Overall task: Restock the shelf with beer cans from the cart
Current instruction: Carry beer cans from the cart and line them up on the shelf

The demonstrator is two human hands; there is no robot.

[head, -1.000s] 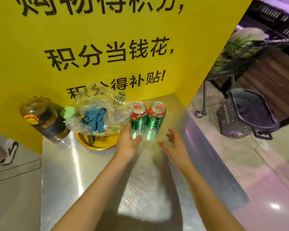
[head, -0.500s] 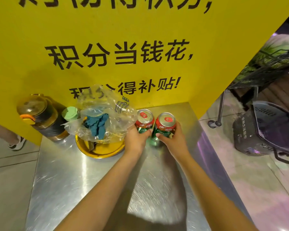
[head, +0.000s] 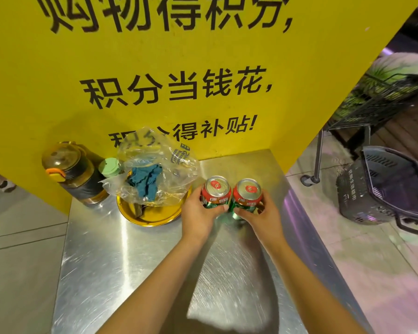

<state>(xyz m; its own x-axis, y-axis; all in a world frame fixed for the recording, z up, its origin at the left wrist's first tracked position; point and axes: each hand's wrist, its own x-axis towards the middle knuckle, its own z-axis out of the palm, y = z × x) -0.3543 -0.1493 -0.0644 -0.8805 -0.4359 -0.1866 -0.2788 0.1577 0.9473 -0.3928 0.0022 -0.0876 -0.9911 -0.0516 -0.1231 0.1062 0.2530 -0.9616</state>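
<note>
Left hand (head: 198,214) is gripping the left can (head: 215,192), right hand (head: 261,215) is gripping the right can (head: 247,195); cans seemingly touching on the steel top (head: 111,256).

yellow sign (head: 155,68) reads "积分当钱花,"; below, "得补贴!".

— What have I got in front of me?

— My left hand (head: 198,214) grips the left beer can (head: 215,192), my right hand (head: 262,216) grips the right beer can (head: 247,195). Both cans upright, touching, near the tabletop's (head: 106,256) far right corner.

— And beside them?

— A gold plate (head: 152,214) under a crumpled plastic bag (head: 155,169), then a bottle (head: 74,174) at the far left edge, against the yellow sign (head: 130,56).
</note>
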